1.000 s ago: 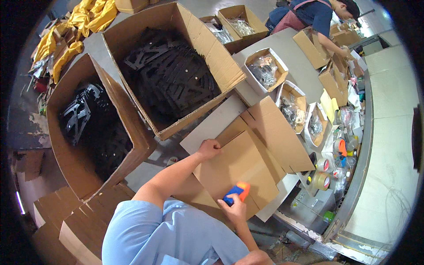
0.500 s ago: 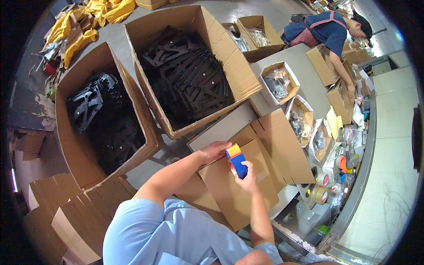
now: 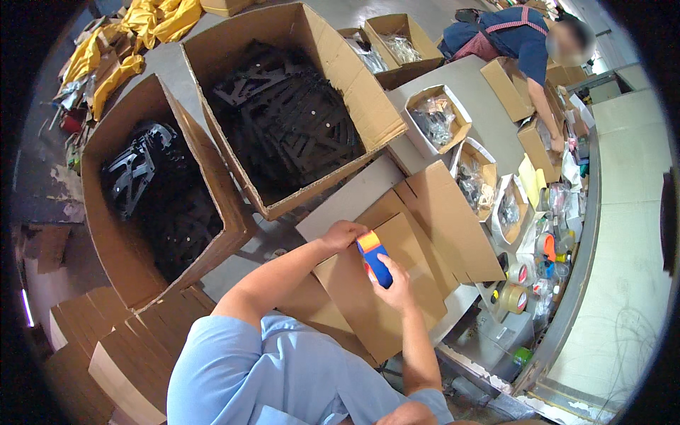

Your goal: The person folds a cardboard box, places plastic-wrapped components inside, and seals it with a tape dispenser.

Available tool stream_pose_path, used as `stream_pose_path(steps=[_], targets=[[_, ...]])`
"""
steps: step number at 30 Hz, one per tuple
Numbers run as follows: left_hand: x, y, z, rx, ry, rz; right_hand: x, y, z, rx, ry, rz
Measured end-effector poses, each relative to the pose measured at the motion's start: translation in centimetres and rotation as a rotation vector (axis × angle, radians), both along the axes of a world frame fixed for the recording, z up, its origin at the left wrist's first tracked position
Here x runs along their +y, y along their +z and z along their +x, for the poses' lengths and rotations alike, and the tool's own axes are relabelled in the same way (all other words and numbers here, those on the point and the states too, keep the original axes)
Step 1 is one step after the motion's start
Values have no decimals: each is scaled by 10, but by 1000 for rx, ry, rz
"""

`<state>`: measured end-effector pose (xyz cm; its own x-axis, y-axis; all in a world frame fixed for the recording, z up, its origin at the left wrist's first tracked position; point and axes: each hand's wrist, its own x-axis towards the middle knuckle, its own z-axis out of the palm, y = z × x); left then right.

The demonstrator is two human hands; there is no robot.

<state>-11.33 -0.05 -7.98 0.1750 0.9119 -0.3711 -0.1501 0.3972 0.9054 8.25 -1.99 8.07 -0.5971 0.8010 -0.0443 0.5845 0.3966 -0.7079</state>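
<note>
Head view gives me a flat, matte brown corrugated cardboard box (image 3: 397, 283) lying just in front of the person, its flaps folded out at angles over the grey table (image 3: 489, 120). My right hand (image 3: 394, 285) has its fingers curled tight around a blue tape dispenser (image 3: 374, 258) with an orange end, a smooth plastic block standing against the top of the box near its middle seam. My left hand (image 3: 343, 234) rests on the cardboard right beside the dispenser, fingers bent and held close together, pressing down on the flap; I can't tell whether its fingertips touch the dispenser itself. To the left stand two large open cartons: the large carton (image 3: 297, 113) holds stacked flat black plastic frames (image 3: 290, 120) with a lattice shape, and the second carton (image 3: 142, 212) holds darker, tangled black parts that I can't make out in the shadow. Small open boxes (image 3: 435, 120) of clear bagged hardware sit on the table beyond. Rolls of brown packing tape (image 3: 513, 297) lie near the table's right edge among small clutter too tiny to name. Another person (image 3: 524, 42) in a dark blue top leans over the far end of the table. The near edge of the box is hidden behind my light blue sleeve (image 3: 276, 375)
</note>
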Motion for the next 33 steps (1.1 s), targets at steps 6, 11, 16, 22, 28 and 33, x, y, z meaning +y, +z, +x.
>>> stream_pose_path(steps=[6, 11, 16, 22, 28, 33], targets=[[-4, -22, 2, 54, 227, -52, -20, 9, 57, -293, -45, -108], [-3, -3, 4, 406, 120, -63, -11, 10, 38, -366, -56, -118], [-9, -13, 8, 855, 183, 118, -6, 11, 33, -497, -38, -97], [-10, 34, 31, 850, -154, 110, -2, 23, 32, -570, -69, -226], [-11, 32, 27, 792, -154, 159, -52, 16, 136, -592, -40, -188], [-44, 8, 26, 890, -158, 73, -87, 42, 165, -404, -299, 56]])
